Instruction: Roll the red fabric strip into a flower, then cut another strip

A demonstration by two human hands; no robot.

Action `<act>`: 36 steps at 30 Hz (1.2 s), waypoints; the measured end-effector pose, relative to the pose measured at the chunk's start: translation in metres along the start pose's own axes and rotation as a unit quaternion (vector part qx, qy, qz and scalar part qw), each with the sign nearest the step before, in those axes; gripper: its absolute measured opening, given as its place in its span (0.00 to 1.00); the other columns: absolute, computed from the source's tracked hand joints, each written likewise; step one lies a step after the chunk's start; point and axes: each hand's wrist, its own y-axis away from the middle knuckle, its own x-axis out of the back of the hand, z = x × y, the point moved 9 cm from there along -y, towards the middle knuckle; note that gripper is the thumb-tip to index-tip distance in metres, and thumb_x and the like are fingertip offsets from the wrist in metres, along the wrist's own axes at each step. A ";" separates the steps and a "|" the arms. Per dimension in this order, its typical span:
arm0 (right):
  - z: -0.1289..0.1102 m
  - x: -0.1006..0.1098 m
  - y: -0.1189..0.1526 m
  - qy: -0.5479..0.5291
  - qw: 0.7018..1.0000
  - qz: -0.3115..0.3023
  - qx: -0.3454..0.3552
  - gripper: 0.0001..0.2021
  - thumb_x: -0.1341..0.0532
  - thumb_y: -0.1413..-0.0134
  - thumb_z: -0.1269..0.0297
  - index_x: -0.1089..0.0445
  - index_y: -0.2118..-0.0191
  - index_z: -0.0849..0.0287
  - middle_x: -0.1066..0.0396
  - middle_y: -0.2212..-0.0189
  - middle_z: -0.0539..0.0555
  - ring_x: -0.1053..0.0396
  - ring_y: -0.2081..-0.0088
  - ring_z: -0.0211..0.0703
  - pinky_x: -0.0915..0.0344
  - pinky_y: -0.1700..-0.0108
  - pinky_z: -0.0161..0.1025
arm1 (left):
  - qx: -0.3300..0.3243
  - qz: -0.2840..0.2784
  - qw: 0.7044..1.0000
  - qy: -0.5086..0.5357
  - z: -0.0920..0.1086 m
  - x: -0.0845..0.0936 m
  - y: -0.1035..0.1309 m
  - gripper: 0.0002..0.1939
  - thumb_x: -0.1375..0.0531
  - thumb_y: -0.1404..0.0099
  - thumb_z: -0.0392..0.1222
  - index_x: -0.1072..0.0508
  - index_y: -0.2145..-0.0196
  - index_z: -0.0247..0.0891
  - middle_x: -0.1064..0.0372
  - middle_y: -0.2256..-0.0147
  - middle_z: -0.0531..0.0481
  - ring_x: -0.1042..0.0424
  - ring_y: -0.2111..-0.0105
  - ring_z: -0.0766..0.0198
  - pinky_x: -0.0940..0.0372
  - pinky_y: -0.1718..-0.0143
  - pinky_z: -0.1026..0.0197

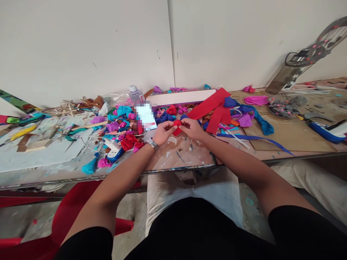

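Between my two hands is a small piece of red fabric (177, 127), bunched up above the table. My left hand (164, 133), with a watch on its wrist, pinches it from the left side. From the right, the fingers of my right hand (192, 129) close on the same red fabric. Just behind my right hand lie several red fabric strips (214, 103). A lit phone (145, 115) leans among the coloured cloth pieces to the left of my hands.
A water bottle (135, 94) stands behind the phone. Left of my hands are a blue-and-white power strip (115, 154), a white charger (112, 145) and scattered cloth rosettes. A cardboard sheet (292, 139) and a blue strip (260, 139) lie right. A person's leg (306, 180) shows at right.
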 end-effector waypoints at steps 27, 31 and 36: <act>-0.006 0.004 0.001 0.077 0.997 0.011 -0.004 0.13 0.36 0.41 0.53 0.27 0.66 0.60 0.26 0.70 0.53 0.38 0.69 0.40 0.44 0.66 0.39 | 0.002 0.037 0.998 -0.054 -0.004 0.009 -0.002 0.23 0.27 0.42 0.62 0.14 0.65 0.37 0.17 0.66 0.47 0.25 0.69 0.61 0.29 0.64 0.57; -0.005 0.004 0.001 0.080 0.997 0.011 -0.011 0.12 0.37 0.41 0.56 0.27 0.69 0.60 0.27 0.72 0.52 0.40 0.71 0.39 0.46 0.67 0.38 | 0.007 0.026 0.998 -0.065 -0.003 0.007 -0.001 0.22 0.28 0.40 0.61 0.14 0.65 0.36 0.18 0.66 0.47 0.26 0.70 0.61 0.30 0.65 0.57; -0.004 0.003 0.001 0.078 0.997 0.008 -0.018 0.12 0.37 0.42 0.56 0.26 0.68 0.60 0.27 0.72 0.52 0.38 0.71 0.39 0.46 0.67 0.39 | 0.011 0.015 0.996 -0.083 -0.005 0.006 -0.001 0.21 0.28 0.40 0.60 0.15 0.66 0.36 0.18 0.67 0.48 0.26 0.70 0.61 0.32 0.66 0.58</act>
